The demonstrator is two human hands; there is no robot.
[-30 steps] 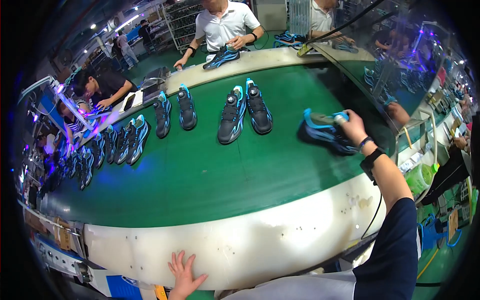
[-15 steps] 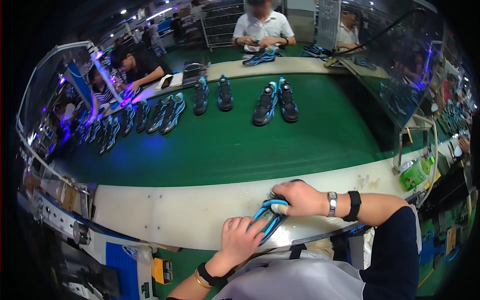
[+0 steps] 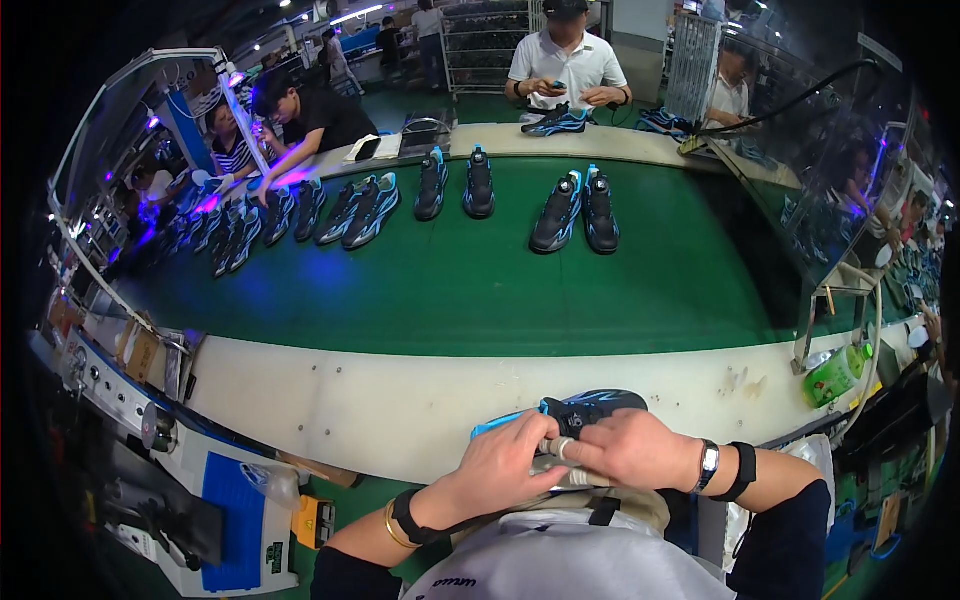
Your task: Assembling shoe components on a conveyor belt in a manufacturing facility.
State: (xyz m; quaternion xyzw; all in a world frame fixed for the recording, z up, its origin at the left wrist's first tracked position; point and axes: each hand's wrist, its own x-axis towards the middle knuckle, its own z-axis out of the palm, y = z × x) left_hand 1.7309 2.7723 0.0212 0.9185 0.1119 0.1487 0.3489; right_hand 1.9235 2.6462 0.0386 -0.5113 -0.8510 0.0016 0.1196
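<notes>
A black and blue sports shoe lies on the white worktop close in front of me, its toe pointing right and its blue heel end left. My left hand is at the shoe's near side, fingers and thumb bent inward. Against it, from the right, comes my right hand, with pale wraps on some of its fingers. The two hands meet at the fingertips and cover the near part of the shoe. Both look closed; what lies between the fingertips is hidden.
Beyond the white worktop runs a green conveyor belt. A pair of shoes and more shoes to the left stand on it. A green bottle lies at the right. Across the belt, a person in white handles a small object.
The shoe has turned from heel-near to lying sideways, toe right. My hands have left its opening and come together at its near side. The view has shifted slightly.
</notes>
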